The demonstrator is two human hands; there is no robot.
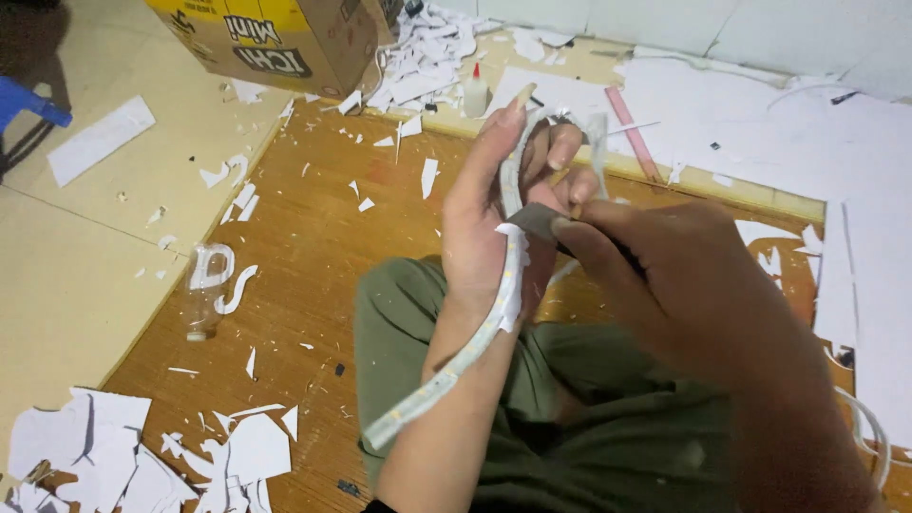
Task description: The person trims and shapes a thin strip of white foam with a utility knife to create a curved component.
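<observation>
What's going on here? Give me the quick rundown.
A person sits on a wooden board with scraps of white paper scattered around. The left hand holds up a white flexible strip that hangs down past the wrist. The right hand presses a small dark blade against the strip, about at the palm. A glue bottle and a yellow cardboard box sit farther back.

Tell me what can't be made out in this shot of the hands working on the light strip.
Head view:
- Dark tool: mostly hidden inside the right hand; its kind is unclear.
- LED strip: upper end tangled behind the left hand fingers.
- Cardboard box: cut off by the top edge.
- Clear bottle: contents unreadable.
</observation>
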